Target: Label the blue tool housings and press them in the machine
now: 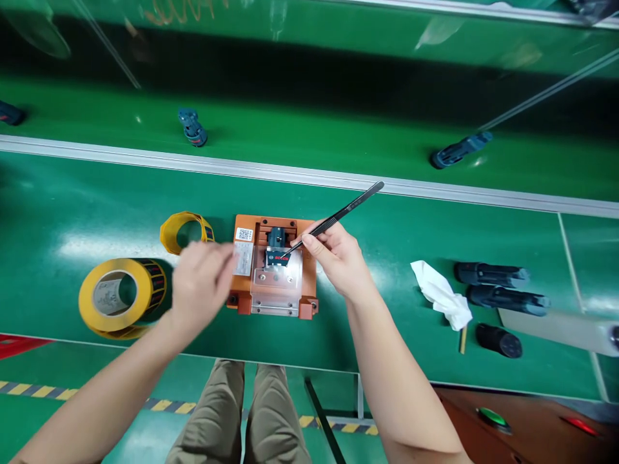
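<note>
An orange fixture [307,281] sits on the green bench in front of me, with a clear plate [276,283] on it and a small dark part [277,247] with a red label seated at its top. My right hand [337,258] grips long black tweezers [341,214], whose tips touch the dark part. My left hand [200,283] is blurred, hovering at the fixture's left edge with fingers loosely curled and nothing visible in it.
Two yellow tape rolls [120,296] [186,232] lie left of the fixture. A white cloth [442,293] and three dark cylindrical grips [493,275] lie to the right. Blue tool bodies [192,127] [459,150] rest on the far conveyor beyond a metal rail [309,175].
</note>
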Available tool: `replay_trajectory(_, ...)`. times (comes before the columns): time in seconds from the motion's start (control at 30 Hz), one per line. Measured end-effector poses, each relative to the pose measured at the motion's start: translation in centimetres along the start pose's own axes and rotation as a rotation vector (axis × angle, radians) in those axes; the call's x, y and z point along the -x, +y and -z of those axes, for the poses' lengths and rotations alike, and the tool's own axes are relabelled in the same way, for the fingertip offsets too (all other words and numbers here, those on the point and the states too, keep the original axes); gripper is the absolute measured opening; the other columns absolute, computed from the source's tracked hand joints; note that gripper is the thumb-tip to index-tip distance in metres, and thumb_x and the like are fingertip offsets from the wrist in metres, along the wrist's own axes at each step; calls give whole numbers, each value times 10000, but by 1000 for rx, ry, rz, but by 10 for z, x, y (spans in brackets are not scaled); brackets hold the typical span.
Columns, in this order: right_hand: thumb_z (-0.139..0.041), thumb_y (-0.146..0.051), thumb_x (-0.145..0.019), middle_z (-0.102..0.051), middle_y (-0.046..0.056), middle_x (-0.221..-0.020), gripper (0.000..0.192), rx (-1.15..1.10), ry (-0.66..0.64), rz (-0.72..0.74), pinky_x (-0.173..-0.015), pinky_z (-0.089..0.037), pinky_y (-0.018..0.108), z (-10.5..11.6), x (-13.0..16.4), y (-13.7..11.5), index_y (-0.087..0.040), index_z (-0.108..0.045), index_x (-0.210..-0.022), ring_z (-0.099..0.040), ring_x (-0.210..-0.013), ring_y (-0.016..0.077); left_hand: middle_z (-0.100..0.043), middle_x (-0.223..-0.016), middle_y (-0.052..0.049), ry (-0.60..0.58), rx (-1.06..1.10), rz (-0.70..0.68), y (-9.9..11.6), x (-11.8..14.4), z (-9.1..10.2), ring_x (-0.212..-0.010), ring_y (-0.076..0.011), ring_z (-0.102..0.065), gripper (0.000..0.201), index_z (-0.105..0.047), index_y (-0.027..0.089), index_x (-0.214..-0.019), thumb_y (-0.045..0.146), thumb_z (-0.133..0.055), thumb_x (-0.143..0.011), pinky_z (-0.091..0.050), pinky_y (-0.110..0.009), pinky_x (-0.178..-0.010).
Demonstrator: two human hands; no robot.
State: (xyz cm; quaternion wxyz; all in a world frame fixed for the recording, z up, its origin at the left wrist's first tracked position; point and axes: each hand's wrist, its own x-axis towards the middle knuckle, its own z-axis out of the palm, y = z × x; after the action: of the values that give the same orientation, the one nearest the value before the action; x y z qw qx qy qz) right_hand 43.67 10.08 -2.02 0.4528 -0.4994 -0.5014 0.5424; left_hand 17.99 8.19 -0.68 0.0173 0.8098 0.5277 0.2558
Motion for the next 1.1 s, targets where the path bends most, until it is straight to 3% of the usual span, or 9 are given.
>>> replay_trajectory(0.1,-657,-408,-916,-728,23,-918,193,5,4,6,-853,-527,361,1,1,5,-232,-592,-962,-702,-903,192,-742,-1042,-85,-118,139,-262,30,29,-9,-994,-232,-659,267,-661,185,-1136,291,-676,-892,-509,-392,-894)
replay_trajectory(0.17,-658,-397,-917,-727,22,-919,180,-6,2,11,-858,-526,363,1,1,7,-235,-596,-966,-701,-900,193,-709,-1212,-115,-212,161,-323,43,42,-15,-1178,-268,-610,388,-623,170,-1241,329,-678,-891,-456,-449,-1029)
replay_trajectory(0.33,-667,-400,-909,-728,13,-896,186,-14,4,9,-836,-534,359,0,1,10,-244,-588,-972,-705,-881,195,-676,-1303,-110,-251,135,-282,49,52,-22,-1270,-285,-562,432,-592,195,-1308,321,-665,-901,-351,-526,-1141)
replay_trajectory(0.67,-659,-424,-911,-730,15,-896,212,2,16,17,-827,-532,341,-2,4,10,-235,-585,-970,-703,-874,184,-666,-1324,-108,-283,106,-276,50,50,-18,-1285,-284,-550,431,-586,197,-1322,312,-648,-911,-313,-528,-1162)
replay_trajectory(0.9,-677,-479,-881,-726,21,-891,274,0,6,-11,-824,-543,346,-2,2,8,-234,-582,-959,-701,-871,191,-589,-1435,-115,-396,33,-298,48,31,-9,-1255,-296,-549,536,-500,175,-1420,350,-616,-927,-300,-507,-1140)
replay_trajectory(1.1,-669,-439,-897,-721,30,-898,235,54,-3,7,-820,-532,350,1,1,5,-225,-595,-961,-697,-867,190,-515,-1508,-108,-499,-48,-315,51,14,-2,-1226,-307,-557,623,-461,140,-1454,351,-654,-900,-374,-482,-1018)
